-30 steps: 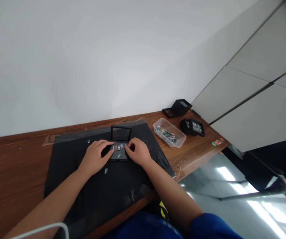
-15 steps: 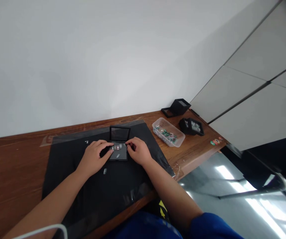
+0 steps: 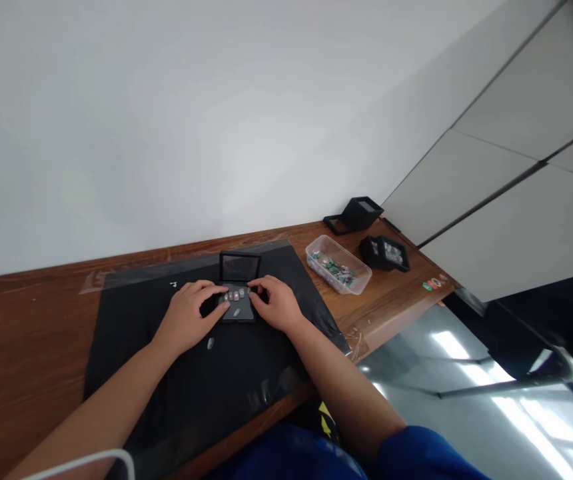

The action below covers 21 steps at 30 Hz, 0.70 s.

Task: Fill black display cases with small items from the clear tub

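Observation:
A small black box [image 3: 238, 317] lies on the black mat with its clear-windowed lid [image 3: 239, 269] raised at the back. Across its grey inside runs a row of small shiny false nails [image 3: 236, 295], and one loose pale false nail [image 3: 237, 312] lies in front of them. My left hand [image 3: 189, 315] has its thumb and index fingertip around the false nail at the row's left end. At the right end, the thumb and index fingertip of my right hand [image 3: 277, 303] come close together; what they hold, if anything, is hidden. Another false nail [image 3: 210, 343] rests on the mat.
A clear plastic tub [image 3: 339, 264] of green and pink pieces stands right of the black mat [image 3: 231, 380]. Behind it are black boxes [image 3: 361, 215] and a black display case [image 3: 385, 253]. Small coloured rings [image 3: 434, 284] lie near the table's right edge. A white cable [image 3: 86, 460] crosses the lower left.
My right fingertips have shifted slightly left, closer to the row of false nails. The left hand stays nearly in place, its thumb a little further right.

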Tool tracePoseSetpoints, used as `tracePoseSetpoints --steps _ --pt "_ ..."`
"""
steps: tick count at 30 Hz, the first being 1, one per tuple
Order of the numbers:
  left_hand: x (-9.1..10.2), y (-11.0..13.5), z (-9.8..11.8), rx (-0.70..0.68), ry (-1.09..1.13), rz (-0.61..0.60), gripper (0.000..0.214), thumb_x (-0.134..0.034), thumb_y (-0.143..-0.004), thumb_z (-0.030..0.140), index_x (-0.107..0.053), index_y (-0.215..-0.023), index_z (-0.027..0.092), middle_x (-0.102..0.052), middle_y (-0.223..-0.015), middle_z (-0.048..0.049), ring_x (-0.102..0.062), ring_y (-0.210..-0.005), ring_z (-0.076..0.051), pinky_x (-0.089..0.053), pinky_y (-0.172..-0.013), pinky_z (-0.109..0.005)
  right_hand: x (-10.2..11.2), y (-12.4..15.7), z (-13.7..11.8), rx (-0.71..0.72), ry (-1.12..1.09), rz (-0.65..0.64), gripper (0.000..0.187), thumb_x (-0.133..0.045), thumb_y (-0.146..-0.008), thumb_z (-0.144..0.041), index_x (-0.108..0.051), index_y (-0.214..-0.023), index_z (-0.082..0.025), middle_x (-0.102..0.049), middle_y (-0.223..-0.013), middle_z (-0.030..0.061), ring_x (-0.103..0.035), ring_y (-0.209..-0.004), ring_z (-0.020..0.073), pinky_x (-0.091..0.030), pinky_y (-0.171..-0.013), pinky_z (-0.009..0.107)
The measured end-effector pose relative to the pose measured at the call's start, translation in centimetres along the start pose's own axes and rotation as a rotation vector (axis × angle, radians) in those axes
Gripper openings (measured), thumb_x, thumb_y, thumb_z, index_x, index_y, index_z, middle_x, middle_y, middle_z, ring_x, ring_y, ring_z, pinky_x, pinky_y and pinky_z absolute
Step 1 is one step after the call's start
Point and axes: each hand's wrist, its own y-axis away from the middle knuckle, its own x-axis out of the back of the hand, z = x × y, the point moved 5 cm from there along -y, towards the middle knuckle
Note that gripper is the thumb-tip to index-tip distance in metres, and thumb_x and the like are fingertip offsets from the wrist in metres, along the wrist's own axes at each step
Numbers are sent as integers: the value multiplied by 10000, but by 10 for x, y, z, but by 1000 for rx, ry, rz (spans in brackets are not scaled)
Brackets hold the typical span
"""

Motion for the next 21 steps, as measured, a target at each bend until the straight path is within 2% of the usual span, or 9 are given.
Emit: tracePoseSetpoints --steps 10,21 --pt "1 -1 1 5 -7 11 357 -607 -963 560 -792 -1144 314 -726 -1116 -62 -657 -1006 -288 -521 -945 -472 -1 1 0 3 -13 -5 235 -664 -881 -169 -773 -1084 -216 -670 -876 11 -632 -816 155 -484 -796 280" --pt "-1 -1 -2 11 -1 9 364 -612 -972 537 -788 -1232 351 -731 -1128 -55 -661 -999 -280 -522 -951 -469 -1 2 0 13 -30 -11 219 -657 -879 -176 -789 -1049 -219 -668 -867 12 -629 -799 152 -474 -770 275"
